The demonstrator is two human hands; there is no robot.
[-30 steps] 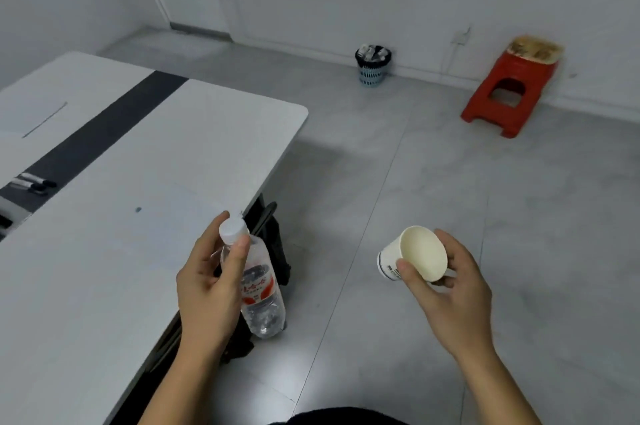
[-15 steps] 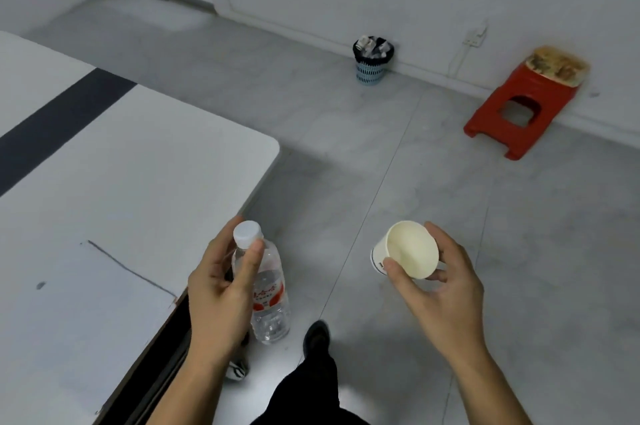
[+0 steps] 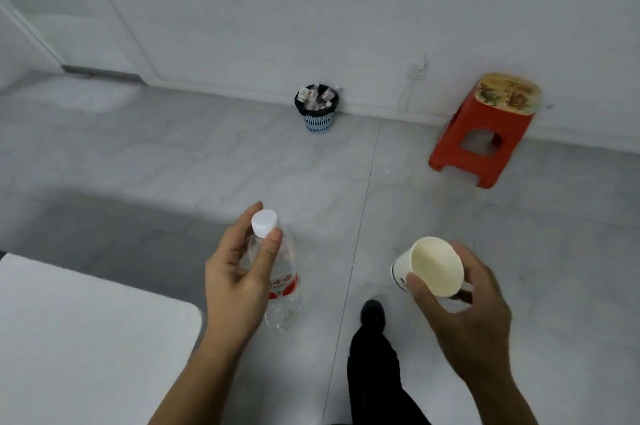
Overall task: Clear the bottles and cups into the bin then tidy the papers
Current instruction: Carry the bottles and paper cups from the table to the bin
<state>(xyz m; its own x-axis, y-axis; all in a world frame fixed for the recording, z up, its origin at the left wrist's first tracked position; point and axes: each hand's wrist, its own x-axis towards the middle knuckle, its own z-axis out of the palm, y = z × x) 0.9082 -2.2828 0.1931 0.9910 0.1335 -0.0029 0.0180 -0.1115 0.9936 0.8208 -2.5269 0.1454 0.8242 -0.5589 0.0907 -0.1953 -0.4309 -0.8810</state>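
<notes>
My left hand grips a clear plastic water bottle near its white cap; the bottle has a red label and hangs upright over the floor. A white paper cup, tilted with its empty mouth toward me, sits in my right hand, held at the rim. A small blue bin with a black liner stands by the far wall, filled with crumpled cups and trash. It is well ahead of both hands. No papers are in view.
The white table's corner is at the lower left. A red plastic stool stands by the wall to the right of the bin. My dark trouser leg and shoe step forward on the grey tiled floor. A doorway is at the far left.
The view has swung away from the table toward the bin, and the bin and stool look nearer. Both hands keep the bottle and cup, and my leg has stepped forward.
</notes>
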